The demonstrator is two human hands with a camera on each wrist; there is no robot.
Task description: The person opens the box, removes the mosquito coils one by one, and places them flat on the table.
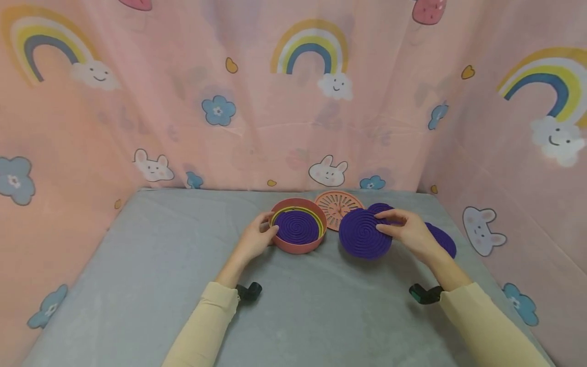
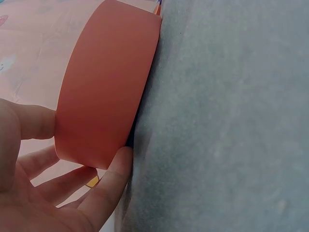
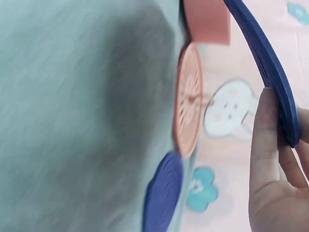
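A round terracotta-red holder (image 1: 298, 249) stands on the table, with a purple spiral-ridged coaster (image 1: 297, 228) lying inside a yellow ring. My left hand (image 1: 256, 238) grips the holder at its left side, thumb and fingers at its wall and rim. In the left wrist view the holder's smooth outer wall (image 2: 108, 87) fills much of the frame. My right hand (image 1: 410, 234) pinches the edge of another purple spiral coaster (image 1: 365, 234), raised above the table and tilted. Edge-on in the right wrist view, that coaster (image 3: 273, 67) sits between thumb and fingers.
Behind the raised coaster lies an orange slotted disc (image 1: 337, 204) with a small knob in its centre. More purple coasters lie at the right, one (image 1: 444, 239) partly behind my right wrist. A pink patterned curtain (image 1: 257, 142) surrounds the grey-covered table (image 1: 321, 316) at the back and sides.
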